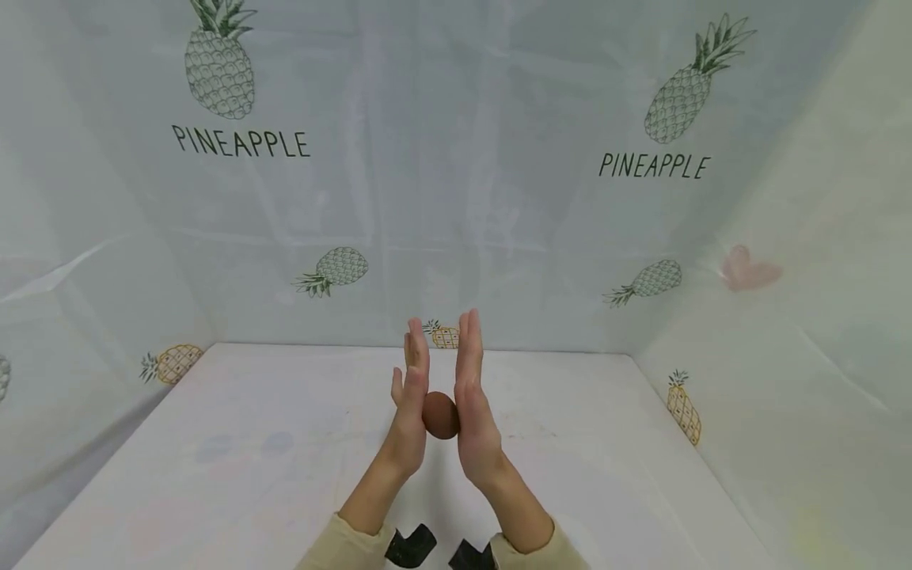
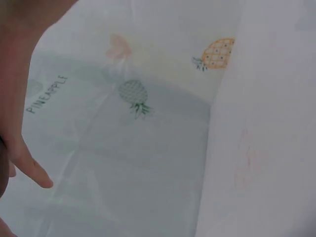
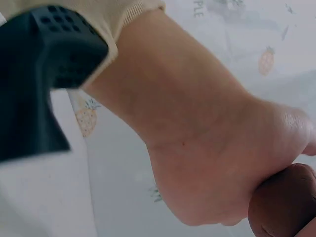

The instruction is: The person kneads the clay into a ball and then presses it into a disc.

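A brown ball (image 1: 440,416), with fine cracks in its surface like clay or dough, is pressed between two upright palms in the head view. My left hand (image 1: 411,412) presses it from the left, fingers straight and pointing up. From the right, the palm of my right hand (image 1: 475,419) bears on it, its fingers also straight. The right wrist view brings the ball (image 3: 284,205) close, against the palm of the right hand (image 3: 207,158). Along the left edge of the left wrist view, part of a hand (image 2: 12,98) shows.
Both hands are raised over a white tabletop (image 1: 271,475). A pale sheet (image 1: 456,182) printed with pineapples surrounds the table at the back and sides. Black camera mounts (image 1: 411,546) sit at the cream sleeves (image 1: 349,546).
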`<state>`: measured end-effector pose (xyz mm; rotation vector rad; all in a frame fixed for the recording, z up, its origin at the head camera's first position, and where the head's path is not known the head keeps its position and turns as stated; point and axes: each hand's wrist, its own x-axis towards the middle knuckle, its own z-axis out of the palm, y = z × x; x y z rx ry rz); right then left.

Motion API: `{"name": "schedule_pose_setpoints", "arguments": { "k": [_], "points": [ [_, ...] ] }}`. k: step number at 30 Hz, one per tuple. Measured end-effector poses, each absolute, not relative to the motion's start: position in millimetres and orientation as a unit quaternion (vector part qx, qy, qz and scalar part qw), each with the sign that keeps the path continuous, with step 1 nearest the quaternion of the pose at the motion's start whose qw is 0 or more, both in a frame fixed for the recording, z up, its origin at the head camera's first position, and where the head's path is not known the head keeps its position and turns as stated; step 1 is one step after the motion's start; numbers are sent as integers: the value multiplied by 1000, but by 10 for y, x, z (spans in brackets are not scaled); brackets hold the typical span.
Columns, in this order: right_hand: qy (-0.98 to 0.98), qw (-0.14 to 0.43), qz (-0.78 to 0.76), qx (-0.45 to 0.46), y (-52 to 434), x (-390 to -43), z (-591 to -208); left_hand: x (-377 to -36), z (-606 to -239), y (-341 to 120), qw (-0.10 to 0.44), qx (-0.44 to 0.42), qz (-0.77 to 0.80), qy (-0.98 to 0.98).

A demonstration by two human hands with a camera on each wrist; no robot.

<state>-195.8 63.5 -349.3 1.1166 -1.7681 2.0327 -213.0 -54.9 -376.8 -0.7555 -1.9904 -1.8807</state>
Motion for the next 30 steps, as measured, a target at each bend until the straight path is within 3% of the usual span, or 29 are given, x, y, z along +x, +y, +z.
{"name": "schedule_pose_setpoints", "arguments": {
  "k": [5,16,22,30],
  "points": [
    [-594,111,711,359,725,-2123,-3530,-2081,-3778,-472,150,-275,-647,-695],
    [-553,18,772,313,756,-2358,-3725,-1947,-3705,-391,163,-291,-619,-711],
    [-564,-16,758,328,591,-2327,-3827,-2002,-3667,-515,193,-273,-617,-712],
    [-585,-15,731,352,433,-2144,-3800,-2136,-3645,-720,218,-240,-624,-711]
  ]
}}
